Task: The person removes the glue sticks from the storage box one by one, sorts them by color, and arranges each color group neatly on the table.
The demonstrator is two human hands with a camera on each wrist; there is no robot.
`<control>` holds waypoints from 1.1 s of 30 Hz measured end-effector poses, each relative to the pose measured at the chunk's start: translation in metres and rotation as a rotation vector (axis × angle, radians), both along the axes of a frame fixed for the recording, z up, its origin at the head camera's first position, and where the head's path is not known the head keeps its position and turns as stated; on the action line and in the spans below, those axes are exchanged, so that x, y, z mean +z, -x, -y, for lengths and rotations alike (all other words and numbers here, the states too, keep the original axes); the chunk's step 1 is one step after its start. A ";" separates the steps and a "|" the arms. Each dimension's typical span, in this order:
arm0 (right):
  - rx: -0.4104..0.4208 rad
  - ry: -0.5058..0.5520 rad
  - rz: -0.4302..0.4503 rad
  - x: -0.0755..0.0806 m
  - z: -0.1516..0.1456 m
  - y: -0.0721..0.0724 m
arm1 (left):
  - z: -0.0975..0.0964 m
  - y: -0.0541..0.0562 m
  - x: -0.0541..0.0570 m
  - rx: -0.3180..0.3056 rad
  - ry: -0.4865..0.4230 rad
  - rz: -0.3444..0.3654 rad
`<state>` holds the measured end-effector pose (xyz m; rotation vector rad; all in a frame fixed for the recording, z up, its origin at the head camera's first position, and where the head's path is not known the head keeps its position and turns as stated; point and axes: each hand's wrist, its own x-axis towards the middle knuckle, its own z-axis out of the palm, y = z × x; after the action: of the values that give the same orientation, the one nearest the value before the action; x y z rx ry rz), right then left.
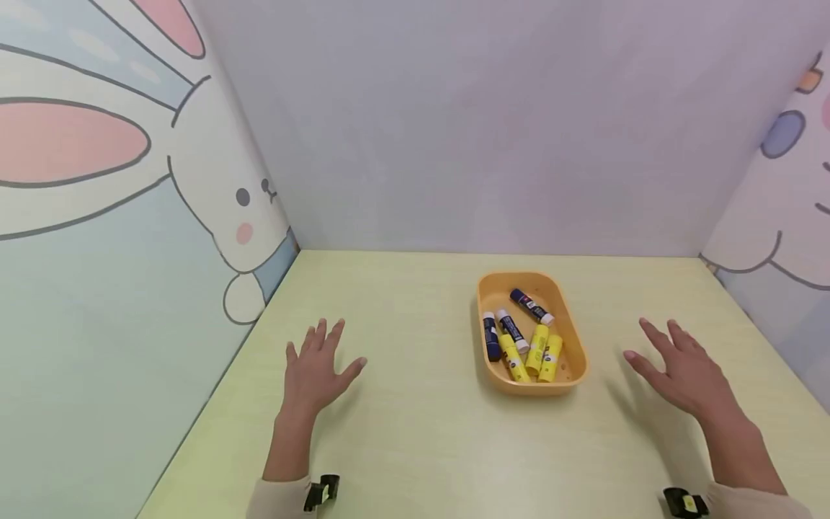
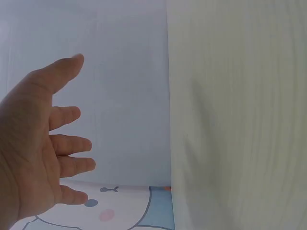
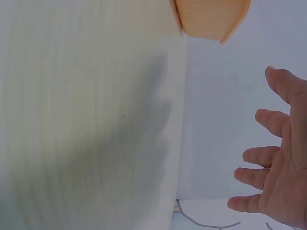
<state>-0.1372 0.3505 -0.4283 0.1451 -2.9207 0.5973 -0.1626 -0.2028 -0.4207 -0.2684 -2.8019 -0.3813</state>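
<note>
An orange tray [image 1: 564, 306] stands right of the middle of the table in the head view. Inside it lie several glue sticks, some with yellow barrels [image 1: 537, 349] and some dark blue with white ends [image 1: 532, 306]. My left hand [image 1: 314, 375] hovers above the table at the left, fingers spread, holding nothing; the left wrist view shows the same hand [image 2: 41, 139] with its thumb raised apart. To the right of the tray, my right hand [image 1: 690, 375] is also spread and holds nothing. A corner of the tray [image 3: 211, 19] appears in the right wrist view, apart from the fingers.
The pale yellow table [image 1: 402, 447] meets a plain light back wall [image 1: 480, 130]. Side panels with cartoon animals, a rabbit [image 1: 220, 180] at the left, border the table. Each wrist carries a small black device [image 1: 322, 492].
</note>
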 end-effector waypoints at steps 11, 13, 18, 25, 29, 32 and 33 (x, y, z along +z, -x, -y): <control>0.101 0.187 -0.122 0.006 0.022 0.008 | -0.020 0.007 -0.007 -0.107 -0.317 -0.157; 0.112 0.197 -0.127 0.007 0.025 0.008 | -0.023 0.007 -0.007 -0.097 -0.341 -0.122; 0.133 0.194 -0.127 0.005 0.032 0.009 | -0.029 0.010 -0.007 -0.088 -0.376 -0.070; 0.161 0.167 -0.124 0.002 0.038 0.019 | -0.041 0.016 -0.005 -0.110 -0.421 -0.021; 0.190 0.164 -0.138 -0.003 0.041 0.025 | -0.049 0.019 -0.007 -0.125 -0.451 0.001; 0.213 0.188 -0.143 -0.008 0.043 0.027 | -0.055 0.021 -0.009 -0.150 -0.469 0.003; 0.220 0.205 -0.144 -0.010 0.044 0.029 | -0.057 0.022 -0.011 -0.159 -0.476 0.001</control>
<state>-0.1657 0.3062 -0.4383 0.4668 -2.7039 0.8757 -0.1848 -0.1461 -0.4313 -0.3779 -2.5944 -1.0593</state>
